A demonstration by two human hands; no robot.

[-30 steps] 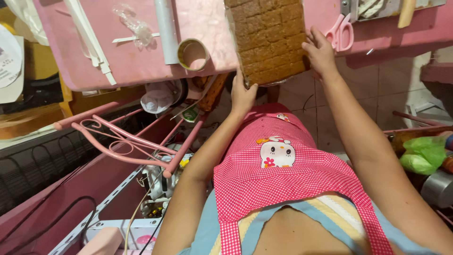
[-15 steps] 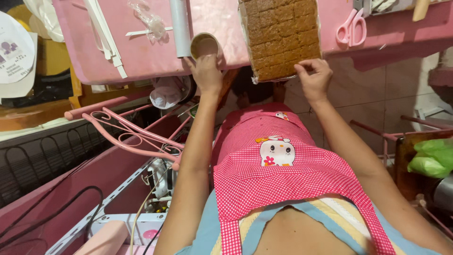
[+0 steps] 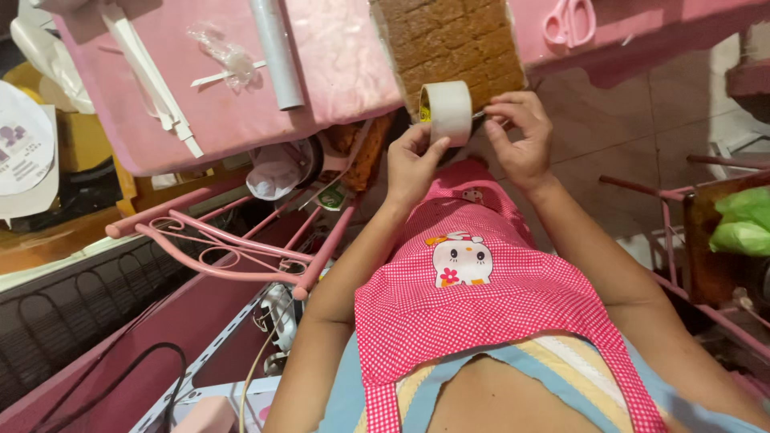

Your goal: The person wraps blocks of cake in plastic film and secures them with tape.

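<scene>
Nearest the camera: pink checked apron (image 3: 473, 313) with a cartoon patch, worn over a striped top. Both forearms reach up and away from it. Left of the body, a pink metal rack (image 3: 233, 248) with curled bars, and dark cables low down.

Left hand (image 3: 413, 164) is closed around the tape roll (image 3: 446, 111), fingers gripping its lower left side, thumb on the rim. Roll is pale, beige-white, held edge-up in the air just in front of the worktop edge, between the two hands. Right hand (image 3: 520, 136) is curled, fingertips pinching at the right side of the roll, apparently at the tape end; exact contact is too small to tell.

Just behind the roll: brown woven mat (image 3: 449, 40) lying on the pink worktop (image 3: 337, 72), hanging slightly over its near edge. Further on the worktop: grey tube (image 3: 277, 52), white strips (image 3: 152, 80), clear plastic wrapper (image 3: 220, 52) to the left; pink scissors (image 3: 568, 22) to the right. Far right, green plastic bag (image 3: 742, 220) on a side stand.
</scene>
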